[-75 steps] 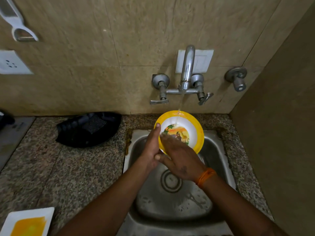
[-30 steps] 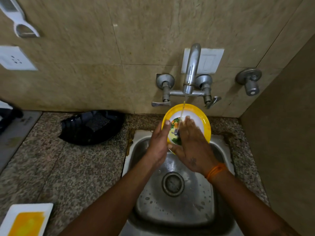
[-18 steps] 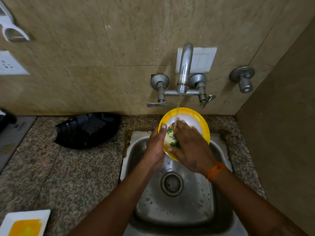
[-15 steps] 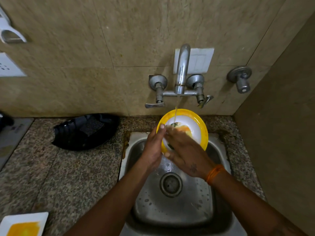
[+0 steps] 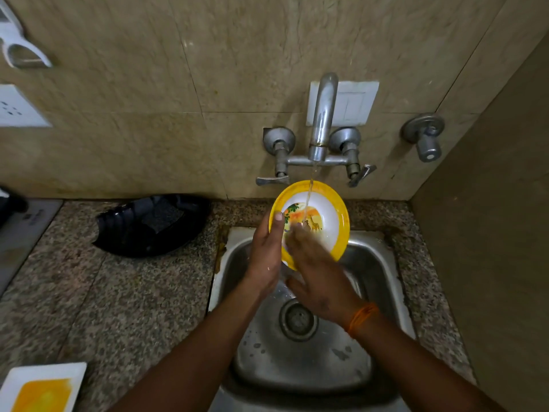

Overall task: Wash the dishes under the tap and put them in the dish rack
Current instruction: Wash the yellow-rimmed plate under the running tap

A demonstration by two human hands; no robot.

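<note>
The left hand is gripping the bowl by its left rim, thumb hooked over the yellow edge, and tilting it up over the back of the sink. The tap is running, its thin stream landing on the printed picture inside the bowl. The right hand is lying flat against the bowl's lower inside, fingers straight; its fingertips are blurred, so how firmly they are pressing is hard to tell. An orange band is circling the right wrist. On the counter a black tray is sitting left of the sink, and a white plate with a yellow patch is lying at the near left corner.
</note>
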